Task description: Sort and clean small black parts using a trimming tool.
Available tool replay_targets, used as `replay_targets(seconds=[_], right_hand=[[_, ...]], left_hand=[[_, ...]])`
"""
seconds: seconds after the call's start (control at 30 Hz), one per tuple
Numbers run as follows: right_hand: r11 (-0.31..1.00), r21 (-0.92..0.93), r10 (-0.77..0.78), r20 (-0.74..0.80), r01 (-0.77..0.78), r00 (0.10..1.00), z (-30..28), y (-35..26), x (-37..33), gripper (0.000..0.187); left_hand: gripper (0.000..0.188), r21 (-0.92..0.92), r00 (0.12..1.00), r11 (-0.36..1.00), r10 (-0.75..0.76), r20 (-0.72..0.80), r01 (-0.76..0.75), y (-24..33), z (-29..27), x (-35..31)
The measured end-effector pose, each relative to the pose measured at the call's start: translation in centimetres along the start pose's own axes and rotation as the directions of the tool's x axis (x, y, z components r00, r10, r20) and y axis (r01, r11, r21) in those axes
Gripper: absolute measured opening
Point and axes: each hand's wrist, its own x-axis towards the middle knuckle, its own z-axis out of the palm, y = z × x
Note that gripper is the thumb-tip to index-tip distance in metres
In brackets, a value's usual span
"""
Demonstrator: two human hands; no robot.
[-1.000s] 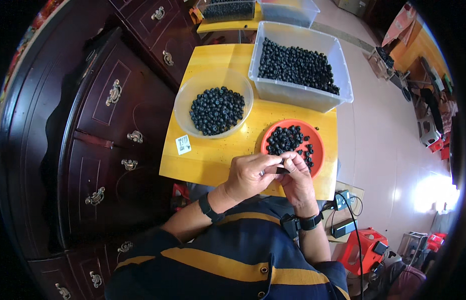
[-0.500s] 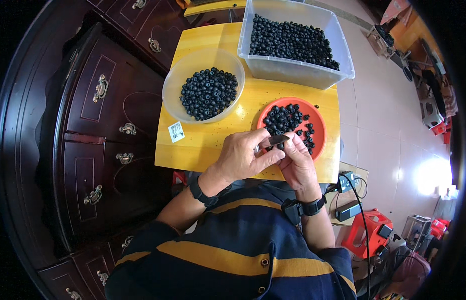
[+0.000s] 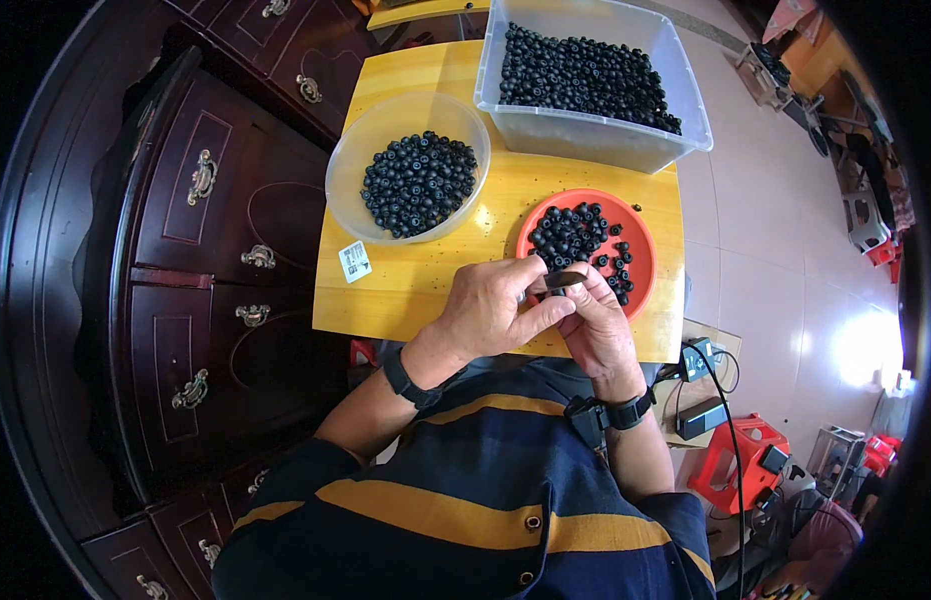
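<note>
Close together over the near edge of the red plate (image 3: 640,285), both my hands are closed. My left hand (image 3: 485,305) grips a small knife (image 3: 565,280) whose dark blade points to the right; its handle is hidden in the fingers. Pinched in my right hand (image 3: 600,325) is a small round black part, mostly covered by the fingers and the blade. Blade and part appear to touch. Loose black parts (image 3: 570,232) of the same kind, several showing a hole, lie on the plate.
A round clear tub (image 3: 337,190) with many black parts stands left on the yellow table (image 3: 425,290). Behind the plate is a large translucent bin (image 3: 585,145) of the same parts. A white label (image 3: 354,262) lies near the tub. Dark drawers (image 3: 185,260) line the left.
The knife blade has turned slightly against the black part, and its tip now sits lower and nearer my right fingers. Both hands keep their grip. The whole view has shifted a little.
</note>
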Motion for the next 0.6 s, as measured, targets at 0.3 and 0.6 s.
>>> replay_targets(seconds=[0.3,0.6], right_hand=[[0.999,0.015,-0.028,-0.011,0.028,1.000,-0.7,0.5,0.0,0.007],[0.997,0.072,-0.011,0.021,0.009,1.000,-0.1,0.2,-0.1,0.010]], left_hand=[[0.039,0.116,0.999,0.992,0.050,-0.010,-0.049,0.0,0.5,-0.5],[0.021,-0.047,0.999,0.999,0.008,-0.050,-0.010,1.0,-1.0,-0.3]])
